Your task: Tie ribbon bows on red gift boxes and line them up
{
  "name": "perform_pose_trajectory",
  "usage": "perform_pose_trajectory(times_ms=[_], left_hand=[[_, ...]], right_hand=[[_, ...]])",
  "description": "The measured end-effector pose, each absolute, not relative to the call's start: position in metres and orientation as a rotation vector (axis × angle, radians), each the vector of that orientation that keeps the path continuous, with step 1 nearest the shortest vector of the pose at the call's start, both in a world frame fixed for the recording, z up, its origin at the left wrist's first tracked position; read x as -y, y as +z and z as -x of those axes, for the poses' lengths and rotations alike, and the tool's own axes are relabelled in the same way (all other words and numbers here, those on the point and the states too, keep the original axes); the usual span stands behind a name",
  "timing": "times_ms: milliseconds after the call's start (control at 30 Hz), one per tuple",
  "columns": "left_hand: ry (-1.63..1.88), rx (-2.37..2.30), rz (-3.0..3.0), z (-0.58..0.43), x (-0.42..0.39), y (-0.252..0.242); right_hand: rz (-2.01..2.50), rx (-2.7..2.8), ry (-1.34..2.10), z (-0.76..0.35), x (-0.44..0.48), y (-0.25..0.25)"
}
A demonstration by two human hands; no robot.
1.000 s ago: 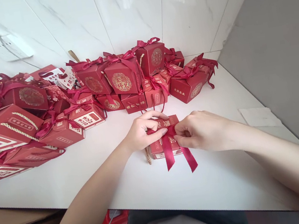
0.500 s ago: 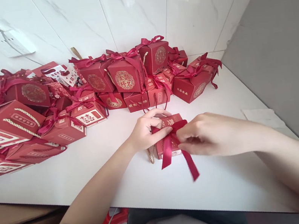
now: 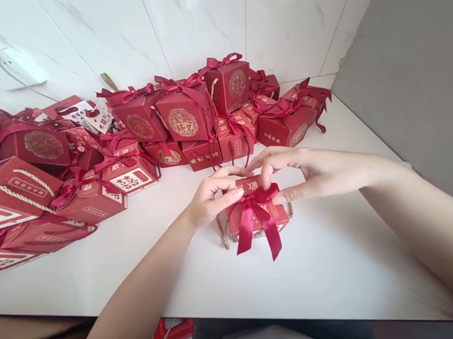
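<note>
Left hand (image 3: 207, 198) and right hand (image 3: 307, 172) flank the crimson satin bow (image 3: 253, 204) atop a red cardboard box (image 3: 280, 216), fingers bent, any grip unclear.

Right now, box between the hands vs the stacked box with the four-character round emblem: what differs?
Near box sits on the table; stacked box sits atop other boxes. Left hand and right hand frame near box; neither touches stacked box. Stacked box shows a round emblem; near box, none visible. Both are red, with red bows.
</note>
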State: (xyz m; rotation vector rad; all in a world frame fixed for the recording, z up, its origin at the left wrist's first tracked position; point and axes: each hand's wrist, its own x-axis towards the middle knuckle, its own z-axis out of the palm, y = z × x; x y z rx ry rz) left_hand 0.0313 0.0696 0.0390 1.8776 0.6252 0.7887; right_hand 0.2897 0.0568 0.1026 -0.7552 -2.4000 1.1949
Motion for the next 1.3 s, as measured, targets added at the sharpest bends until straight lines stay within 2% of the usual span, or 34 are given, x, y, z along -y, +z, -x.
perform_pose_trajectory(times_ms=[233,500,700,1000,1300], left_hand=[[0.883,-0.658,-1.933,-0.03,-0.069,0.042],[0.869,-0.614,-1.927,-0.027,-0.072,0.042],[0.972,-0.76,-2.203,-0.029,-0.069,0.046],[1.05,-0.681,-2.662,-0.026,-0.07,0.061],[1.073,-0.814,-3.092,-0.018,-0.071,0.06]], right_hand=[[0.905,2.392,1.248,-0.289,-0.06,0.097],[0.745,2.246,1.512,-0.28,-0.068,0.084],[0.696,2.209,1.651,-0.277,-0.07,0.074],[0.82,2.251,1.584,-0.278,-0.066,0.074],[0.772,2.381,1.391,-0.278,-0.066,0.076]])
